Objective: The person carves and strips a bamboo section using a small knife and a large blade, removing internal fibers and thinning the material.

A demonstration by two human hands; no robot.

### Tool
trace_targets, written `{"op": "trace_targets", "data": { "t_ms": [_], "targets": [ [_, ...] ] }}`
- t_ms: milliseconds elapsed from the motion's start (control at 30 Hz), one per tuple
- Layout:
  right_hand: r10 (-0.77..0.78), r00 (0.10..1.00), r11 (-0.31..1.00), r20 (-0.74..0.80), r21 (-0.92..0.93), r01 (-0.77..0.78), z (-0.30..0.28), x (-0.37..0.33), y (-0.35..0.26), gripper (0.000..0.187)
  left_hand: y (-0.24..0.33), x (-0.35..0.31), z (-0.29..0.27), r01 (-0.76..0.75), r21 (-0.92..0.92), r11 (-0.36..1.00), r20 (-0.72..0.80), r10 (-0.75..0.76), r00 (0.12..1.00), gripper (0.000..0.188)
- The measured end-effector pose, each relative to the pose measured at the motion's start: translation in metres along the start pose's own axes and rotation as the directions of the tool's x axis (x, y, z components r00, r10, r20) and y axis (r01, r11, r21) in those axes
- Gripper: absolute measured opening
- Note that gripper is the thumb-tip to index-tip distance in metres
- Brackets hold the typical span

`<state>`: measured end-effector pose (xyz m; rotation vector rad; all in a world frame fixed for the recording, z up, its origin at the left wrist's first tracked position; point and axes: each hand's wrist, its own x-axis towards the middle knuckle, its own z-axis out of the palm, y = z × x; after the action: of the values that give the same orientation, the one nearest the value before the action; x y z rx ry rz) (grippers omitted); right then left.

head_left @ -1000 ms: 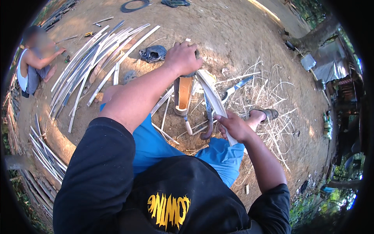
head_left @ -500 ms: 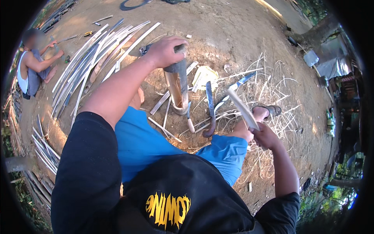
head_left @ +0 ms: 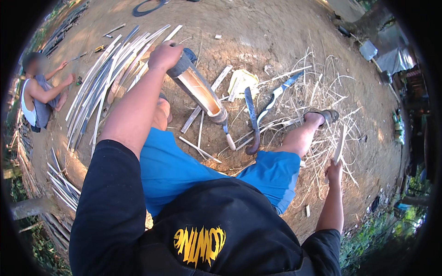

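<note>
My left hand (head_left: 165,56) is closed around the upper end of a thick bamboo section (head_left: 198,90). One side of that section is cut away, baring its pale hollow inside. It tilts, its lower end close to a knife (head_left: 231,142) with a light handle; whether it rests on the ground I cannot tell. Out to the right, my right hand (head_left: 334,173) is closed on a flat, pale, blade-shaped piece (head_left: 340,145) that points up and away; its material is unclear. Between my legs lies a machete (head_left: 251,117) with a dark blade and curved brown handle.
Long bamboo strips (head_left: 103,78) lie fanned out at left, before a seated person (head_left: 39,92). Thin shavings (head_left: 322,101) litter the ground around my right foot. Beyond the machete are a yellow crumpled sheet (head_left: 247,80) and a long blue-and-white object (head_left: 282,89).
The bamboo section has swung from nearly upright to a tilt, its top carried left by my left hand. My right hand has moved right and outward with the pale piece.
</note>
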<state>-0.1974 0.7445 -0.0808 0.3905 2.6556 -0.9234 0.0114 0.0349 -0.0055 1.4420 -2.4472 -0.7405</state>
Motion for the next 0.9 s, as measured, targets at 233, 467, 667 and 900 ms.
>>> {"op": "trace_targets", "data": {
  "t_ms": [233, 467, 667, 900],
  "targets": [
    [-0.135, 0.969, 0.786, -0.208, -0.618, -0.023, -0.042, 0.014, 0.170, 0.082, -0.058, 0.043, 0.014, -0.036, -0.061, 0.997, 0.052, 0.039, 0.998, 0.064],
    [0.016, 1.000, 0.839, -0.024, -0.543, -0.027, 0.031, -0.037, 0.173, 0.079, -0.067, 0.025, -0.019, 0.156, -0.146, 0.977, 0.303, -0.106, 0.947, 0.064],
    [-0.137, 0.989, 0.892, -0.052, -0.441, 0.100, 0.061, -0.027, 0.139, 0.069, -0.074, -0.003, -0.034, 0.209, -0.271, 0.940, 0.308, -0.121, 0.944, 0.065],
    [-0.327, 0.945, 0.914, -0.017, -0.261, 0.311, 0.096, -0.033, 0.016, 0.061, -0.046, -0.050, -0.040, 0.150, -0.342, 0.928, 0.217, -0.077, 0.973, 0.081]
  ]
}}
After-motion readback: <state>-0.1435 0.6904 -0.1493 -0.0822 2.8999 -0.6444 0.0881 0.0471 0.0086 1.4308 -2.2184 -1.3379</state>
